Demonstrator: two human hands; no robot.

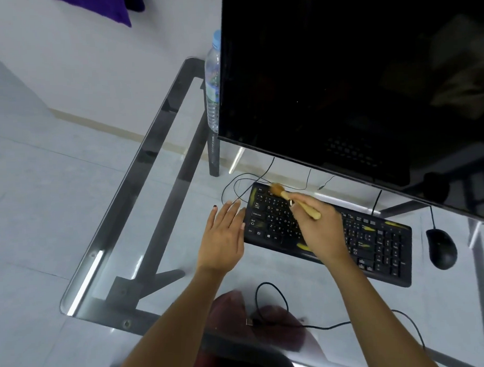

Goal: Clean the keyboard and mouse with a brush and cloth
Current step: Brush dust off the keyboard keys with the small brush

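A black keyboard (376,244) with yellow smudges lies at an angle on the glass desk (164,220), in front of the monitor. My right hand (317,230) grips a wooden-handled brush (294,200), whose bristles touch the keyboard's far left corner. My left hand (223,234) rests flat with fingers spread on the glass, touching the keyboard's left edge. A black mouse (442,248) sits to the right of the keyboard. No cloth is in view.
A large dark monitor (355,81) fills the upper right. A plastic water bottle (213,82) stands behind its left edge. Thin cables (243,183) loop behind the keyboard, and a USB cable (271,307) lies near the desk's front edge.
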